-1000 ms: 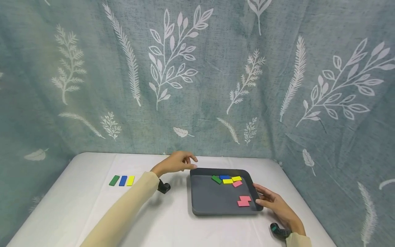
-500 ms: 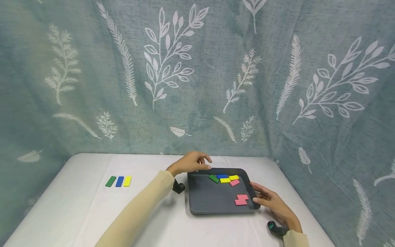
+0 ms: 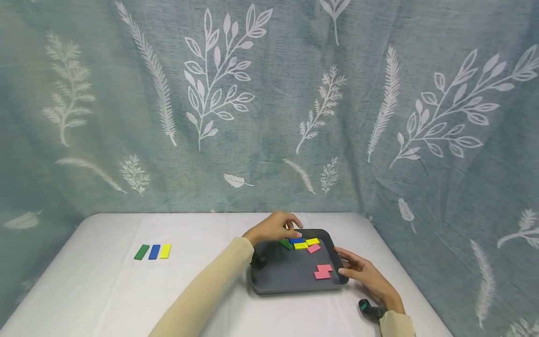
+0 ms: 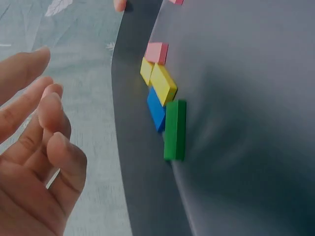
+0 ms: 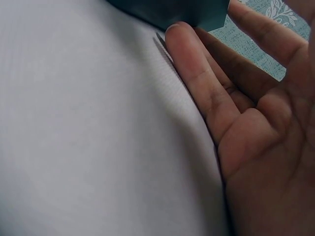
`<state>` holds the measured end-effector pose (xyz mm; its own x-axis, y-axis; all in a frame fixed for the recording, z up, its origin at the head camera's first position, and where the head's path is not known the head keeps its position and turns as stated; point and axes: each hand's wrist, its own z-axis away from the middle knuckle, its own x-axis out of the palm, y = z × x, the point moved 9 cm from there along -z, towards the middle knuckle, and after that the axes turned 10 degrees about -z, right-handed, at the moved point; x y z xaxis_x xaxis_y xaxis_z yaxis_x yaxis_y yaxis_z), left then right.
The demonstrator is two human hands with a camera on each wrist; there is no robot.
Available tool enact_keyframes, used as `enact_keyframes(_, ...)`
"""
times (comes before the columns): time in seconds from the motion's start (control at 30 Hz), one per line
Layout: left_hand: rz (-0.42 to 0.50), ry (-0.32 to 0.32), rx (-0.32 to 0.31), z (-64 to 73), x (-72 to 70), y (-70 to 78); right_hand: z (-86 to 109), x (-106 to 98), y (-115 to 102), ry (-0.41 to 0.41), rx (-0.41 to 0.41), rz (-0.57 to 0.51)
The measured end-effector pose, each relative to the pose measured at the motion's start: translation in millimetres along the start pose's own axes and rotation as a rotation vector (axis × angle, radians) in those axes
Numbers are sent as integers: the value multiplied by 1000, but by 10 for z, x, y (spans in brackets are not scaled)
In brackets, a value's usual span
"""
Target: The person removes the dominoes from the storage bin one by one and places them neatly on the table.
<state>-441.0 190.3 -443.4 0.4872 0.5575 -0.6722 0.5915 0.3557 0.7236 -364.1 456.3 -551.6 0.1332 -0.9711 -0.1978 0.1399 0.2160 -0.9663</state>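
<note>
- The left hand (image 3: 273,228) hung over the tray's far side near the blue block (image 4: 156,112) and green block (image 4: 175,130), fingers loosely bent, holding nothing
- The right hand (image 3: 368,276) touched the rim at the tray's right side, fingers relaxed and spread from the thumb
- The tray (image 3: 286,278) sat on the white table (image 3: 210,234)
- Two yellow blocks (image 4: 163,84) and a pink block (image 4: 156,52) joined that far cluster; two pink blocks (image 3: 322,275) lay nearer the right hand
- Well left, three more blocks (image 3: 154,252), green, blue and yellow, stood in a row
</note>
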Motion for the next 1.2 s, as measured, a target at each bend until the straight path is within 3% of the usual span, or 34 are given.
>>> enact_keyframes(0.2,-30,-1,-6,-84,147,46,13,1,-12,-18,-24,-4)
enact_keyframes(0.53,-60,-6,-56,-149,323,-130,1,2,-10,-10,-37,18)
enact_keyframes(0.97,-293,-47,-102,-171,506,-289,23,-16,-26,-26,-54,-7)
enact_keyframes(1.2,-366,-12,-144,-147,505,-285,31,-19,-38,-28,-58,-13)
